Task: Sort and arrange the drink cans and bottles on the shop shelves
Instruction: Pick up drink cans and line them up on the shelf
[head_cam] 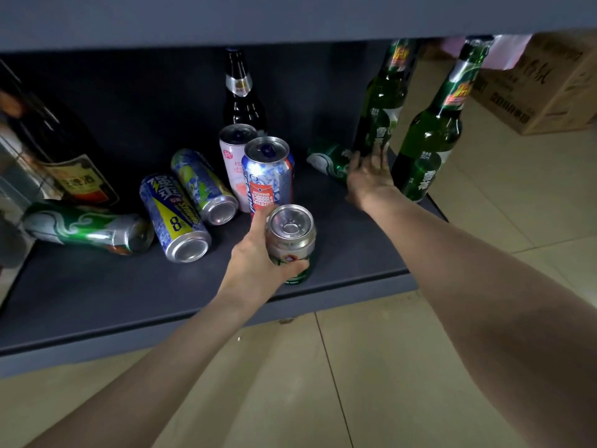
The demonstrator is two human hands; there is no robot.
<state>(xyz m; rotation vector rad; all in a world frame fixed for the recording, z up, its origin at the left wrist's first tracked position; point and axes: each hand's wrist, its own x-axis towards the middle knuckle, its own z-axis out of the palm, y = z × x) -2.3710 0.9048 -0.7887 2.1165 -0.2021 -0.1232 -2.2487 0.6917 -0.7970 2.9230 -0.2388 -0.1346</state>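
My left hand grips a short silver and green can, upright near the front of the dark shelf. My right hand reaches to the right end of the shelf, its fingers spread against a green bottle and over a green can lying on its side. A second green bottle stands at the shelf's right edge. Behind my left hand stand a blue and red can and a pink can. Two blue and yellow cans lie on their sides.
A green can lies at the left, below a dark labelled bottle. A dark bottle stands at the back. The upper shelf hangs low overhead. A cardboard box sits on the tiled floor to the right.
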